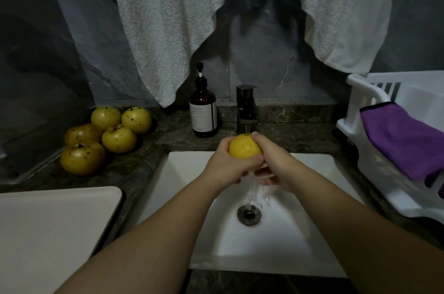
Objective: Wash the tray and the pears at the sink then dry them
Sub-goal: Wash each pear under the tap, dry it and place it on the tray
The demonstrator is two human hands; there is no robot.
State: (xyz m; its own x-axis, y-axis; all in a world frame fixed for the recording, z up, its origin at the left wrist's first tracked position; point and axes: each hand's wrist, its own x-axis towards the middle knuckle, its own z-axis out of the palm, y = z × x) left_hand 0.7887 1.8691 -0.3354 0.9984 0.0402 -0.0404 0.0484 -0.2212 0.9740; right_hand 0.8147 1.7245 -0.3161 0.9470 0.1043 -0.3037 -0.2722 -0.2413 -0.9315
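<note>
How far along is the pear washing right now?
Nothing looks finished. In hand: one pear, gripped by the left hand and right hand under the running tap. Left: five spotted pears on the counter, the tray, then drying, perhaps with the purple cloth.

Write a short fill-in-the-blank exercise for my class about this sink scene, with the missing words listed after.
1. Both hands hold one pear under the running ____.
2. ____ pears wait on the counter, left of the sink.
3. The cloth draped over the white rack is ____.
4. The brown soap bottle stands ____ of the tap.

Missing words: water; Five; purple; left
</note>
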